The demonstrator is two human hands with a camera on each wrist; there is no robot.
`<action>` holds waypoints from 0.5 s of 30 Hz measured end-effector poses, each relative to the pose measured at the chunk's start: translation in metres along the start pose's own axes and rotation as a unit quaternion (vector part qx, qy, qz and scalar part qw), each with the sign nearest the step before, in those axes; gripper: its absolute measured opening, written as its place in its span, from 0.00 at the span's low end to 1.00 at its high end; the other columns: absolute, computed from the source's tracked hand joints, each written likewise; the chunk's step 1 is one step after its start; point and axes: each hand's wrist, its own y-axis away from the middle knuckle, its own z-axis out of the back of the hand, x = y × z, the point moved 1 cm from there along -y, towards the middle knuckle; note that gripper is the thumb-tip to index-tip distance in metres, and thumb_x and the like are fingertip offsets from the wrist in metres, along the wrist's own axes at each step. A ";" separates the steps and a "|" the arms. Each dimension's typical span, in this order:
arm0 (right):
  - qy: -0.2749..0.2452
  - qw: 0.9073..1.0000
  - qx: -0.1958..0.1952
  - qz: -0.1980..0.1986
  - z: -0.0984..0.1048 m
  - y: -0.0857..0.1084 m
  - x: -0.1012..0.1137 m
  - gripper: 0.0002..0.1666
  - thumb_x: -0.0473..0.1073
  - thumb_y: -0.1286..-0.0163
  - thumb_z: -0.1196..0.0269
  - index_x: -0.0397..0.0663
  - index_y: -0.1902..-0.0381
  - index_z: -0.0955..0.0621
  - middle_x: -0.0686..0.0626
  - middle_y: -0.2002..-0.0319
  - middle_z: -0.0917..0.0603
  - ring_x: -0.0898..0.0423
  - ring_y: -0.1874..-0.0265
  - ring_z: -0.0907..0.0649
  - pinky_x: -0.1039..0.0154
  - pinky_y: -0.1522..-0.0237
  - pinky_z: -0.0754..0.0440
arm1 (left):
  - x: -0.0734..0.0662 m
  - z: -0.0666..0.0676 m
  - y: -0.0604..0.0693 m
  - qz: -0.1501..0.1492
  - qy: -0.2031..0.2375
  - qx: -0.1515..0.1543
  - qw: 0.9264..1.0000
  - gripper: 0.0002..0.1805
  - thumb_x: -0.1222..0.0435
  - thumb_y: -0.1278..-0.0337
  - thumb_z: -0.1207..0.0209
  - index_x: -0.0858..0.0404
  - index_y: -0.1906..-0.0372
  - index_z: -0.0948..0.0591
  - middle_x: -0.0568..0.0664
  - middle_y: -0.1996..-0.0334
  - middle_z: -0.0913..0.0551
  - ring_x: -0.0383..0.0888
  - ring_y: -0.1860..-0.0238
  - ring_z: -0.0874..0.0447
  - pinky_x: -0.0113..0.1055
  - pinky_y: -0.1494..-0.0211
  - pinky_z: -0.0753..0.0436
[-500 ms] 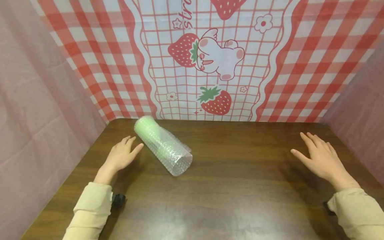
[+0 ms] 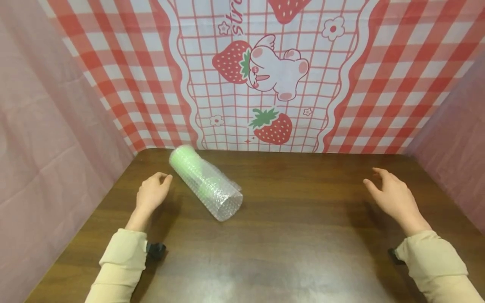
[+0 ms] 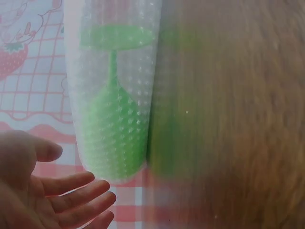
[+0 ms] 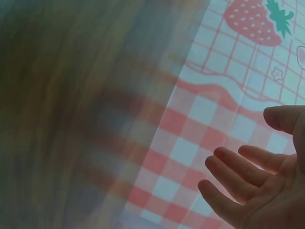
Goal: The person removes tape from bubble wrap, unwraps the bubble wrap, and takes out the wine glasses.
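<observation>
A green stemmed goblet (image 2: 185,159) lies on its side, rolled up in clear bubble wrap (image 2: 224,202), left of the table's middle. The wrap extends past the goblet's foot and ends in an open tube towards me. In the left wrist view the goblet's bowl (image 3: 114,129), thin stem and flat foot show through the wrap. My left hand (image 2: 153,191) hovers just left of the roll without touching it, fingers loosely bent. Far off to the right, my right hand (image 2: 395,198) is held above the table with relaxed fingers and nothing in it.
The brown wooden table (image 2: 288,235) reflects light near its front. Behind it hangs a red-and-white checked cloth (image 2: 382,84) printed with strawberries. Pink curtains (image 2: 49,126) stand on both sides. Each wrist carries a black device (image 2: 156,251).
Both hands have shifted slightly inward, and their fingers, stretched out before, are now more bent. The wrapped goblet has stayed where it was.
</observation>
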 end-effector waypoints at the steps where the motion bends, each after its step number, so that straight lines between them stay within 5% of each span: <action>1: -0.008 1.000 -0.001 -0.001 -0.001 0.000 0.001 0.36 0.55 0.31 0.53 0.28 0.40 0.37 0.26 0.49 0.29 0.29 0.54 0.29 0.38 0.59 0.31 | 0.000 0.000 0.000 0.006 0.004 0.001 1.000 0.30 0.45 0.37 0.64 0.63 0.45 0.27 0.62 0.47 0.24 0.66 0.48 0.28 0.58 0.55 0.28; 15: -0.055 0.998 0.014 0.002 -0.018 -0.007 0.026 0.34 0.54 0.31 0.53 0.29 0.40 0.36 0.27 0.49 0.27 0.32 0.52 0.27 0.39 0.54 0.31 | 0.000 -0.005 0.003 0.034 0.044 0.006 0.998 0.30 0.47 0.37 0.62 0.65 0.43 0.29 0.63 0.46 0.25 0.63 0.45 0.30 0.56 0.47 0.30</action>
